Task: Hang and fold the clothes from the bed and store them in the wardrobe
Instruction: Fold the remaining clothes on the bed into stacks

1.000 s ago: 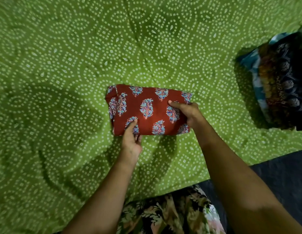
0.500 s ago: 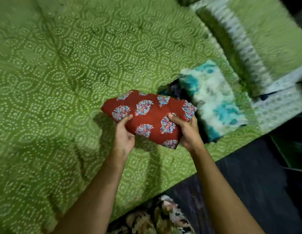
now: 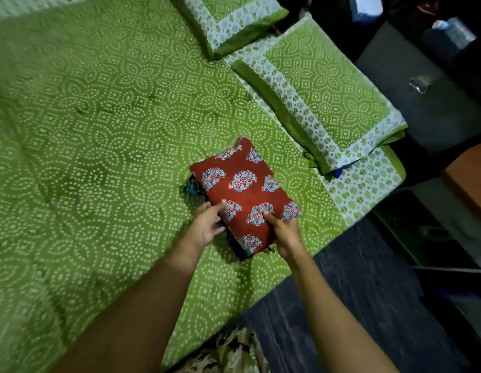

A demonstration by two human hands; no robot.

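Note:
A folded red garment (image 3: 244,189) with blue floral motifs lies on top of a stack of folded clothes (image 3: 192,188), of which only dark and teal edges show. The stack sits on the green patterned bed (image 3: 99,130) near its right front edge. My left hand (image 3: 205,227) holds the garment's near left edge, thumb on top and fingers at the side. At the near right corner my right hand (image 3: 285,232) grips the garment with the thumb pressed on top.
Two green pillows (image 3: 323,90) (image 3: 234,17) lie at the bed's head on the right. A grey bedside cabinet (image 3: 422,103) stands beyond them with a water bottle (image 3: 454,30) on it. Dark floor (image 3: 355,305) runs along the bed's edge.
Both hands lifted the red garment off the sheet, carried it right and set it on the stack of folded clothes. The view swung toward the pillows.

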